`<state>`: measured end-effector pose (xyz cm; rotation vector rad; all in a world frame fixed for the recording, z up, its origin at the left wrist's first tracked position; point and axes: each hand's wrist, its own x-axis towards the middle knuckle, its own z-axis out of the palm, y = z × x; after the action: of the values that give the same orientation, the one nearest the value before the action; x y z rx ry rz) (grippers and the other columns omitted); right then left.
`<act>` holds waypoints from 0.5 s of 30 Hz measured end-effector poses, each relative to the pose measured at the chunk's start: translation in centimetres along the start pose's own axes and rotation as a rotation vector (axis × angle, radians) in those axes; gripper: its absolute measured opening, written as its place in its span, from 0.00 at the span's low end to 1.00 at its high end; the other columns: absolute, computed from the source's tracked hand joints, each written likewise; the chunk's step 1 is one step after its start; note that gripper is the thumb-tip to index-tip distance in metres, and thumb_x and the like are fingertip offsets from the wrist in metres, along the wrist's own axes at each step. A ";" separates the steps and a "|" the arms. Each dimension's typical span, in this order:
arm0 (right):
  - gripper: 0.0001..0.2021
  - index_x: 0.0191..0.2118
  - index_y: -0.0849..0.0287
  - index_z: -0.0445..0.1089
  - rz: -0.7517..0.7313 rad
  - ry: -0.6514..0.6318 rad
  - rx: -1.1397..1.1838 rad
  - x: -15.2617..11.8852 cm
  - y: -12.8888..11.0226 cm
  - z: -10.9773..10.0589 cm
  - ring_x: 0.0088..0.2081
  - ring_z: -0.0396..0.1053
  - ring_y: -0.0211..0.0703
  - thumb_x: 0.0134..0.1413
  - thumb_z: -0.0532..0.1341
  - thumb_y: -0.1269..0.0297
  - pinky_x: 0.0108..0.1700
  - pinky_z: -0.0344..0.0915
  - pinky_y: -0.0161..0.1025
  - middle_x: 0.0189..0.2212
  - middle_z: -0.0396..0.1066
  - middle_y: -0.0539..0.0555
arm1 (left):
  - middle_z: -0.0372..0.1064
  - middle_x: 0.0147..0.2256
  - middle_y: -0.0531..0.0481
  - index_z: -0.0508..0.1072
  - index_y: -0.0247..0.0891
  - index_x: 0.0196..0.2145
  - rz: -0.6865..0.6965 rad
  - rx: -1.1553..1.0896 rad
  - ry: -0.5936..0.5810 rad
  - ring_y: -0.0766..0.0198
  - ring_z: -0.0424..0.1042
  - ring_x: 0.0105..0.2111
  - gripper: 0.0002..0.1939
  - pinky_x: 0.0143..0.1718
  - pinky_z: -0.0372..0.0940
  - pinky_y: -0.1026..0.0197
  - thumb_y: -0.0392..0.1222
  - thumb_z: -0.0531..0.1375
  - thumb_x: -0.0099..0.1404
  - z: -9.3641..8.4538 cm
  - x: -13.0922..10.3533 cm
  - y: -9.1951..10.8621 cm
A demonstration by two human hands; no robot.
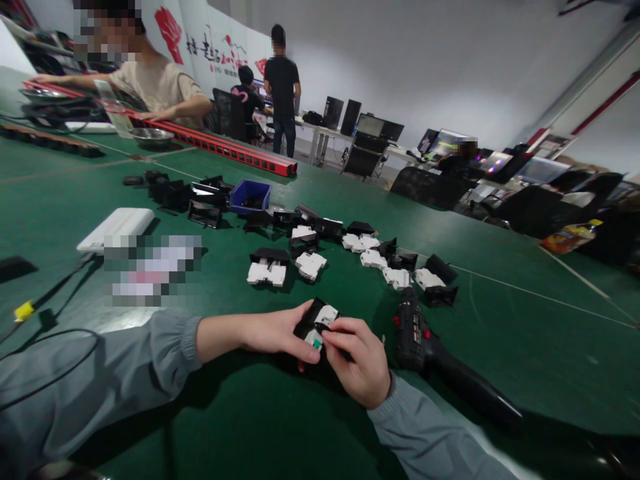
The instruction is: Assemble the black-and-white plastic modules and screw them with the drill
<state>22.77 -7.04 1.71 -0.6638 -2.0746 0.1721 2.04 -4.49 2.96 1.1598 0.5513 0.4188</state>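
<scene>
Near the front of the green table, my left hand (280, 333) is wrapped round a small black-and-white part (327, 315) with a green spot on its lower end. The fingertips of my right hand (357, 353) are pinched at the part's right side; whether they grip the part itself or some tiny piece is too small to tell. Beyond my hands lie several white pieces with black housings, among them one white piece (267, 273) and another white piece (311, 266). A black power screwdriver (413, 333) rests to the right of my right hand.
A blue bin (251, 197) stands behind the parts, beside several black housings (205, 213). At the left are a white power bank (117, 229) with a cable and a blurred flat object. Across the table, a person (155, 87) touches a long red rail (230, 150) near a metal bowl (151, 138).
</scene>
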 end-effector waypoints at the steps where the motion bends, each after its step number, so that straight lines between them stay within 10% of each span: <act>1: 0.12 0.44 0.54 0.70 -0.002 0.004 0.001 0.0 0.0 0.0 0.40 0.72 0.42 0.55 0.61 0.75 0.39 0.73 0.40 0.40 0.72 0.55 | 0.62 0.39 0.53 0.55 0.42 0.49 0.000 -0.001 0.002 0.66 0.68 0.34 0.34 0.32 0.69 0.58 0.43 0.70 0.50 0.0 0.0 0.0; 15: 0.14 0.46 0.56 0.70 0.015 -0.013 -0.014 0.0 -0.1 0.1 0.42 0.70 0.43 0.55 0.60 0.77 0.41 0.71 0.41 0.41 0.70 0.57 | 0.62 0.37 0.54 0.55 0.41 0.47 -0.010 -0.016 0.026 0.66 0.68 0.34 0.34 0.32 0.68 0.58 0.44 0.71 0.49 0.1 0.1 0.1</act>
<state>22.69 -7.09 1.71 -0.6884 -2.0851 0.1705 2.18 -4.47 3.02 1.1372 0.5759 0.4293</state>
